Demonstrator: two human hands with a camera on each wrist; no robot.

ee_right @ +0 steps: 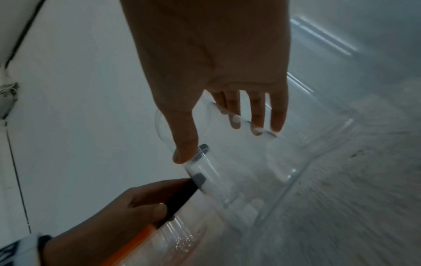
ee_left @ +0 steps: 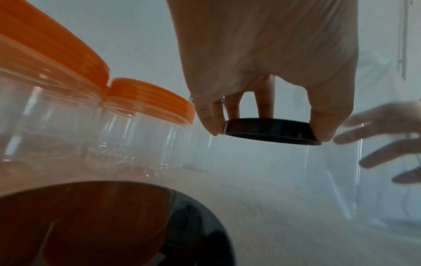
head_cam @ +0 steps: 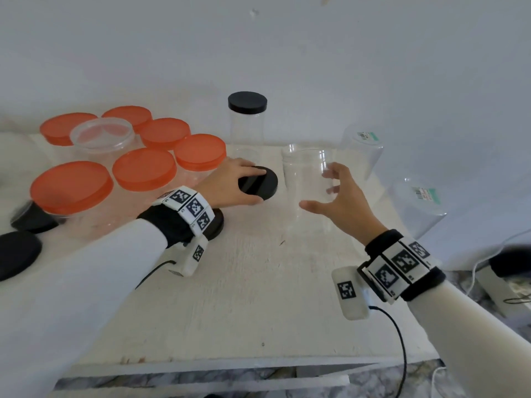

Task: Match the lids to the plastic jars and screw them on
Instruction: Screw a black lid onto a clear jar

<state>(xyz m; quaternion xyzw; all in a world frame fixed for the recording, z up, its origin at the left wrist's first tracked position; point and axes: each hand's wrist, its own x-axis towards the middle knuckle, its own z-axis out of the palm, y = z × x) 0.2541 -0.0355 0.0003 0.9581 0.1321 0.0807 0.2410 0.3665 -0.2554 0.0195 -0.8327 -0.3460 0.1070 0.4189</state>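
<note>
Lid-matching step: left hand (head_cam: 230, 182) pinches a black lid (head_cam: 263, 183) at frame centre; right hand (head_cam: 342, 196), fingers spread, reaches the open clear jar (head_cam: 304, 173) beside it. Next, seat lid squarely.

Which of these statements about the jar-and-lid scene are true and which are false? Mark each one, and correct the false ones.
1. The left hand pinches a black lid by its rim. True.
2. The right hand is curled tightly into a fist. False: its fingers are spread, reaching round the open clear jar.
3. The clear jar by the right hand already has a lid on. False: its mouth is open.
4. A tall clear jar with a black lid stands at the back by the wall. True.
5. The orange-lidded jars stand on the person's right. False: they are grouped on the left.
</note>
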